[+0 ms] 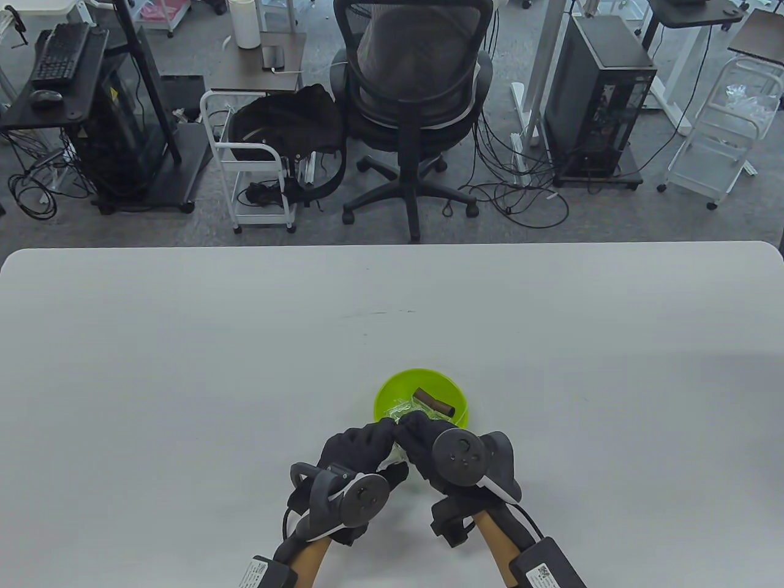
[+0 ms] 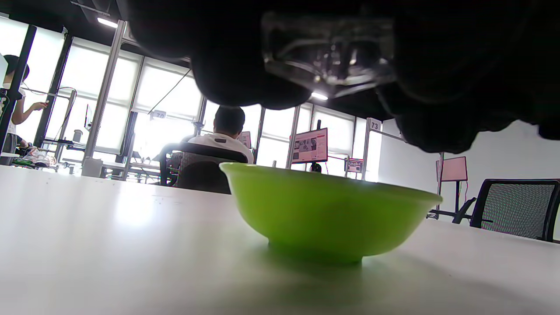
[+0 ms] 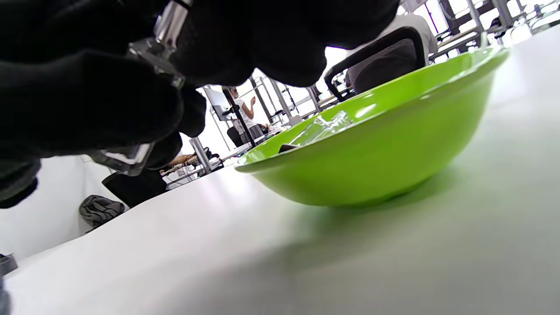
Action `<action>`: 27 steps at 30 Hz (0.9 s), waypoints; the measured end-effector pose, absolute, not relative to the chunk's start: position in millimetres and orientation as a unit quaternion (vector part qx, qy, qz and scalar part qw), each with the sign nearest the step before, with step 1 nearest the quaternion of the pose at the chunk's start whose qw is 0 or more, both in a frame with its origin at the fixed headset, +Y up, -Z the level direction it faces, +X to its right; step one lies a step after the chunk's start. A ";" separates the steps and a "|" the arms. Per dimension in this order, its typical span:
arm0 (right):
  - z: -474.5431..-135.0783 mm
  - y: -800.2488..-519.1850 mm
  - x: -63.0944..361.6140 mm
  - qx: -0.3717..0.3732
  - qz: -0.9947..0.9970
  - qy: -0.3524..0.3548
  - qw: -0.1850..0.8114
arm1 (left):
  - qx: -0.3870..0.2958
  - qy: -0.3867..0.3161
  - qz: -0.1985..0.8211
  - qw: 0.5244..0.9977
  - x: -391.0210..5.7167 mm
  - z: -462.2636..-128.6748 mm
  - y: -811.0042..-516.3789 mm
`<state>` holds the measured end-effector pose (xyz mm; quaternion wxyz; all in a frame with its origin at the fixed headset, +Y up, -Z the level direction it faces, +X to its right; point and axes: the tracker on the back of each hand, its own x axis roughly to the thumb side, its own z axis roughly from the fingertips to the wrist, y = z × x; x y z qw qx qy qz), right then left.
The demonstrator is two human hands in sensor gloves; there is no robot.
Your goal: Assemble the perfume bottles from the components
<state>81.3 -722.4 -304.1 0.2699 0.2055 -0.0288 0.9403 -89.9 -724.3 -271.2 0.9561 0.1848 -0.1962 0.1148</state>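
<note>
The white table (image 1: 184, 367) carries the work, with one green bowl (image 1: 392, 392) standing near its front edge, just beyond the hands; it appears to serve as the parts bin. Inside it lie a dark brown tube (image 1: 433, 402), probably a cap or sleeve, and some crumpled clear wrapping (image 1: 405, 407).

The left hand (image 1: 358, 447) and right hand (image 1: 429, 450) meet fingertip to fingertip above the bowl's near rim, off the table. Both close around a clear glass bottle (image 2: 328, 57), fingers wrapped tightly on either side. The right wrist view shows a silver metal fitting (image 3: 168, 22) at the bottle's end, under the right fingers. In my judgement, one hand steadies the body while the other seats or turns the fitting, over the bowl to catch drops.
</note>
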 end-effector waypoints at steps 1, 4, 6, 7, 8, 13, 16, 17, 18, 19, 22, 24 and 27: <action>-304.5 -721.3 82.0 0.219 0.936 -0.011 0.274 | 0.184 -0.194 0.113 0.957 -91.0 -271.6 -724.3; -306.4 -717.2 82.3 0.259 0.923 0.059 0.278 | 0.179 -0.191 0.117 0.958 -96.5 -273.3 -725.8; -305.7 -716.7 80.9 0.247 0.931 0.033 0.267 | 0.176 -0.196 0.120 0.957 -96.4 -273.3 -725.6; -305.0 -716.7 79.5 0.238 0.936 0.022 0.259 | 0.178 -0.197 0.116 0.957 -94.8 -273.1 -725.9; -304.1 -717.2 77.9 0.229 0.943 0.015 0.242 | 0.179 -0.200 0.113 0.957 -93.8 -272.4 -725.6; -300.4 -720.6 76.2 0.192 0.952 -0.034 0.234 | 0.184 -0.204 0.107 0.956 -91.7 -271.4 -724.9; -299.2 -718.2 72.1 0.189 0.948 -0.030 0.255 | 0.185 -0.209 0.109 0.954 -90.8 -270.5 -724.3; -300.1 -717.9 72.9 0.185 0.951 -0.041 0.245 | 0.185 -0.215 0.111 0.952 -90.2 -269.4 -723.6; -301.5 -718.1 75.2 0.182 0.953 -0.046 0.238 | 0.185 -0.219 0.110 0.951 -89.0 -268.5 -723.2; -301.8 -718.7 76.8 0.182 0.951 -0.045 0.247 | 0.187 -0.220 0.108 0.951 -88.2 -268.1 -723.0; -302.0 -718.8 83.2 0.202 0.937 -0.027 0.283 | 0.187 -0.220 0.105 0.952 -88.1 -268.7 -722.7; -302.9 -717.1 85.0 0.233 0.930 0.009 0.285 | 0.186 -0.213 0.108 0.953 -92.0 -270.4 -723.4; -303.3 -715.4 82.8 0.267 0.923 0.085 0.264 | 0.176 -0.210 0.114 0.955 -96.5 -272.7 -726.1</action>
